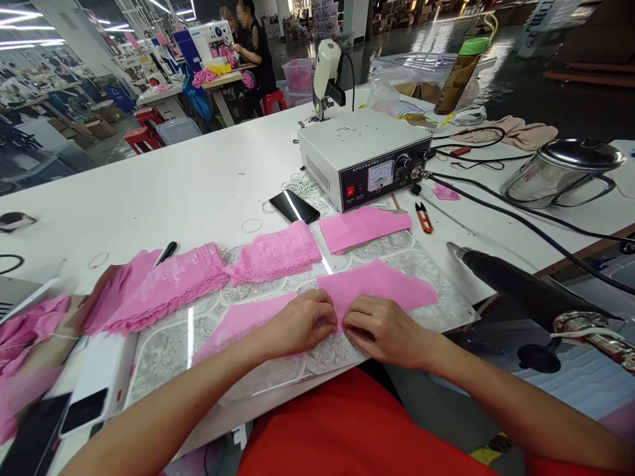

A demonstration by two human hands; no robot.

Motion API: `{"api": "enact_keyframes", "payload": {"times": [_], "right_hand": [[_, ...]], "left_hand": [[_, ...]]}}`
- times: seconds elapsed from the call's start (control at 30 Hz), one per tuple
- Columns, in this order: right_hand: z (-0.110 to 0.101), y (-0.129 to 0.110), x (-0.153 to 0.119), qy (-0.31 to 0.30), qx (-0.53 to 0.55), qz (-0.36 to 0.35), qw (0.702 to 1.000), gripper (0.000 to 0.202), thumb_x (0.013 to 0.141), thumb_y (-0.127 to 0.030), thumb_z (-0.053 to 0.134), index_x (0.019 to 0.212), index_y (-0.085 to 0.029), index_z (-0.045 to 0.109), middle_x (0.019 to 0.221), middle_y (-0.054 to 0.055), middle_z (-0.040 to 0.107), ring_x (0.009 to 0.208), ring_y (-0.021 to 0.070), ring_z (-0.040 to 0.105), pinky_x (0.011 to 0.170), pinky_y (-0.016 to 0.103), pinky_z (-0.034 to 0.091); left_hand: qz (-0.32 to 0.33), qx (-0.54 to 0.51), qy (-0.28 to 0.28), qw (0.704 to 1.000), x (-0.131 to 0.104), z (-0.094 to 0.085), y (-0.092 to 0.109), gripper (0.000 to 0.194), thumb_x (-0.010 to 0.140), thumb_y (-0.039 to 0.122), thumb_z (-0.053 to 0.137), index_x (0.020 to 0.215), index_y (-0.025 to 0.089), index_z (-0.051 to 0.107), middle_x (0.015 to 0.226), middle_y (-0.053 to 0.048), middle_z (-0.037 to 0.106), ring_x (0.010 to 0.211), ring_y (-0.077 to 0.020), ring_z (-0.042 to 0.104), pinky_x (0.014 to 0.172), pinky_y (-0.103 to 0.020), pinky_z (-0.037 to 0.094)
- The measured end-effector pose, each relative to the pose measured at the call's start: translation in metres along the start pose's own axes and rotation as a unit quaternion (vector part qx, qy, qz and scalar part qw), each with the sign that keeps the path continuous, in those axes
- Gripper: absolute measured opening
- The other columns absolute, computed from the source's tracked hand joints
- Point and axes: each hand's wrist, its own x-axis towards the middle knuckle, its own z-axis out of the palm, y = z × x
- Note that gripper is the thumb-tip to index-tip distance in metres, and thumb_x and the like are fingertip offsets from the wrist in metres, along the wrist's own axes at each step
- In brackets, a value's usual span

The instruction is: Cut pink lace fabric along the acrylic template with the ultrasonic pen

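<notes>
Both hands, the left hand and the right hand, pinch two pink cloth pieces together on the tabletop, while pink lace stacks wait beside them, not joined yet.

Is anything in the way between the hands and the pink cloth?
No. The left hand and right hand already rest right on the pink cloth, fingers pinching it where the two pieces meet.
</notes>
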Motion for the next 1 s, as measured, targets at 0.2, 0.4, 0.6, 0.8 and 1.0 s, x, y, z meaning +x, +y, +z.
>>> {"api": "enact_keyframes", "payload": {"times": [0.2, 0.4, 0.6, 0.8, 1.0], "right_hand": [[0.001, 0.0, -0.001, 0.002, 0.002, 0.006, 1.0, 0.015, 0.085, -0.01, 0.053, 0.076, -0.017, 0.063, 0.071, 0.003, 0.06, 0.066, 0.0134, 0.053, 0.057, 0.026, 0.037], [0.0, -0.001, 0.0, 0.005, -0.006, 0.005, 1.0, 0.017, 0.086, -0.009, 0.052, 0.073, -0.017, 0.061, 0.07, 0.003, 0.06, 0.066, 0.0134, 0.052, 0.057, 0.026, 0.037], [0.0, -0.001, 0.001, 0.012, 0.01, 0.013, 1.0, 0.014, 0.085, -0.009, 0.053, 0.075, -0.017, 0.06, 0.071, 0.003, 0.061, 0.067, 0.0134, 0.053, 0.058, 0.025, 0.038], [0.004, -0.001, 0.002, 0.041, -0.061, 0.054, 0.996, 0.006, 0.081, -0.013, 0.057, 0.076, -0.016, 0.06, 0.074, 0.004, 0.06, 0.07, 0.016, 0.053, 0.06, 0.027, 0.038], [-0.016, 0.017, -0.015, 0.048, -0.179, 0.137, 0.973, 0.012, 0.072, -0.005, 0.058, 0.075, -0.017, 0.061, 0.075, 0.004, 0.062, 0.072, 0.0175, 0.055, 0.06, 0.028, 0.04]], "left_hand": [[0.004, -0.005, -0.003, 1.0, -0.004, 0.0, -0.001, 0.008, 0.078, 0.01, 0.067, 0.082, 0.017, 0.066, 0.096, -0.004, 0.059, 0.086, -0.015, 0.058, 0.076, -0.024, 0.047], [-0.002, -0.009, 0.002, 1.0, -0.002, 0.004, -0.001, 0.013, 0.079, 0.004, 0.058, 0.075, 0.015, 0.064, 0.095, -0.005, 0.058, 0.085, -0.015, 0.057, 0.078, -0.025, 0.046], [-0.012, -0.036, 0.003, 0.999, -0.001, 0.001, 0.001, 0.015, 0.081, 0.006, 0.051, 0.075, 0.015, 0.061, 0.092, -0.005, 0.058, 0.082, -0.0144, 0.055, 0.076, -0.025, 0.045], [-0.03, -0.077, 0.007, 0.997, -0.001, -0.006, -0.001, 0.014, 0.081, 0.008, 0.048, 0.076, 0.017, 0.056, 0.083, -0.001, 0.059, 0.075, -0.0127, 0.053, 0.07, -0.024, 0.043], [-0.059, -0.127, 0.002, 0.99, -0.004, -0.009, -0.004, 0.009, 0.083, 0.015, 0.048, 0.078, 0.018, 0.055, 0.09, -0.002, 0.061, 0.074, -0.0125, 0.053, 0.063, -0.023, 0.041]]}}
